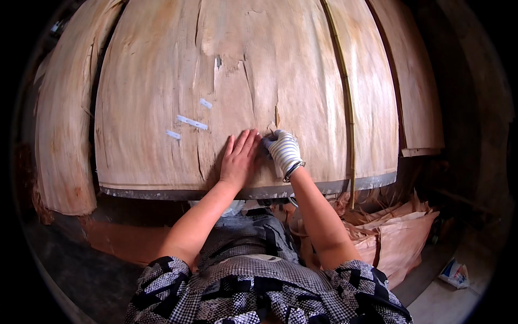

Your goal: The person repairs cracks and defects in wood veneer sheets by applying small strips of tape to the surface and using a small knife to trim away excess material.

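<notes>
A broad, pale wood veneer sheet (156, 75) covers the worktop in front of me. Bare and flat, my left hand (237, 162) presses on it near the front edge, fingers stretched out. Close beside it, my right hand (284, 151) wears a white-and-grey striped glove. Its fingers are bent together at the veneer; what they grip is hidden. A torn flap of veneer (272, 128) stands at those fingertips, below a narrow slit. Three short pieces of white tape (192, 122) lie on the sheet to the left, and several cracks run lengthwise through the wood.
A thin bamboo stick (347, 97) lies lengthwise on the right, its end past the worktop's grey front edge (372, 181). More veneer flanks the sheet at left (65, 140) and right (418, 97). Torn veneer scraps (404, 232) and a crumpled packet (455, 274) are lower right.
</notes>
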### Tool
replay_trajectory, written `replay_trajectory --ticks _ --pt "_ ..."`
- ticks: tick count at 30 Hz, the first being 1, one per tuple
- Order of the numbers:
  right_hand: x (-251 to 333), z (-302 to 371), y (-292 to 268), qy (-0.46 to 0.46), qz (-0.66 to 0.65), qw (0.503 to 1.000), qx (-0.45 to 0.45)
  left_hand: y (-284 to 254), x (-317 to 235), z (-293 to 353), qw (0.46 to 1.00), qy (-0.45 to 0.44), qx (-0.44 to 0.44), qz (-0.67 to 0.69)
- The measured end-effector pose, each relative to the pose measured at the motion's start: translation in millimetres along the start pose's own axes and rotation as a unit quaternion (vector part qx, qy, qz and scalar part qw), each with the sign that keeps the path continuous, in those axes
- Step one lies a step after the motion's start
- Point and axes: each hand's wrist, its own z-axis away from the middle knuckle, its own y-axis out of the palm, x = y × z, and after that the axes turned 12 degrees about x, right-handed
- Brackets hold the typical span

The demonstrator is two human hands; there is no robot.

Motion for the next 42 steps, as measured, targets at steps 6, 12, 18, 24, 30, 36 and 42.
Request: replay_trajectory --ticks 6,12,18,24,30,36,42 --pt "5.1 25.0 -8.9 -0.077 0.218 0.972 0.039 -6.0 -0.6 -0.3 0.997 0.002 0.008 -0.082" --pt "-3.2 -9.3 -74.9 0.040 -0.263 0.962 0.059 -13.8 -4.5 -2.9 1.000 0.013 -0.005 -0.025" --pt "6.6 -35.6 -51.3 0.012 -0.234 0.965 0.114 -15.5 3.6 -6.4 0.997 0.024 -0.026 0.066" --pt "-4.7 -52.1 -37.0 0.023 -0.032 0.999 0.018 -25.9 -12.2 -38.7 0.994 0.001 -0.108 0.034" --pt "12.5 -35.7 -48.4 0.050 0.135 0.989 -0.016 -13.0 -10.7 -57.7 0.998 0.001 -0.055 0.023" --pt "6.2 -12.5 -43.8 0.007 0.129 0.991 0.029 -12.5 -9.3 -51.1 0.992 0.065 -0.039 0.097" --pt "0.2 -32.0 -94.5 0.033 0.053 0.997 -0.042 -21.7 -1.8 -68.5 0.997 0.061 -0.041 0.032"
